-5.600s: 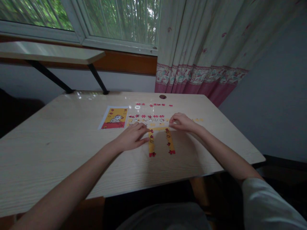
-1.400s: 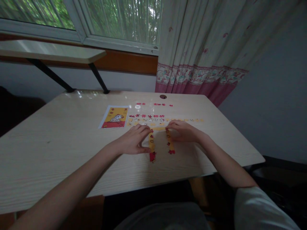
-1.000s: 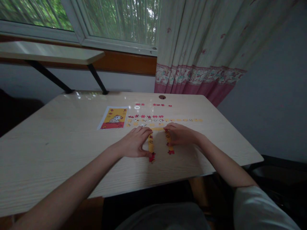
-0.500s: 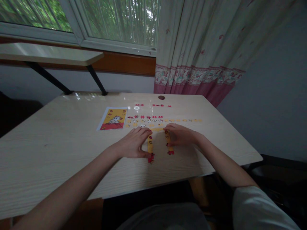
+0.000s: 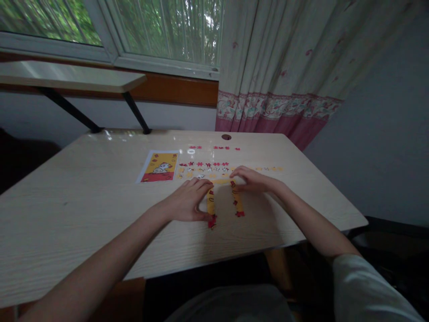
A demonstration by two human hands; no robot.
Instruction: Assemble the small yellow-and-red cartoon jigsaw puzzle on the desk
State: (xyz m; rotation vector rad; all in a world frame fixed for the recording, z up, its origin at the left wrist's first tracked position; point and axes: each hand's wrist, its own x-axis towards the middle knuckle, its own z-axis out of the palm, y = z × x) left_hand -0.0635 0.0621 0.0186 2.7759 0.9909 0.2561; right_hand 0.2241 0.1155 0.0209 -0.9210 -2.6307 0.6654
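My left hand spans the left side strip of joined jigsaw pieces, yellow with a red lower end. Its fingertips touch the strip's upper end and its thumb presses near the red end. A second strip of jigsaw pieces runs down on the right, and a yellow top row links the two into a three-sided frame. Just above the right strip's upper part is my right hand, open, thumb and fingers apart, with nothing seen between them.
Loose red pieces and yellow and white pieces lie in rows beyond the frame. More red pieces are farther back. A printed reference picture lies at the left. A raised shelf stands over the table's back left.
My right hand has lifted off the right strip and moved slightly up, its fingers opening. The right strip shows more fully. My left hand stays at the left strip.
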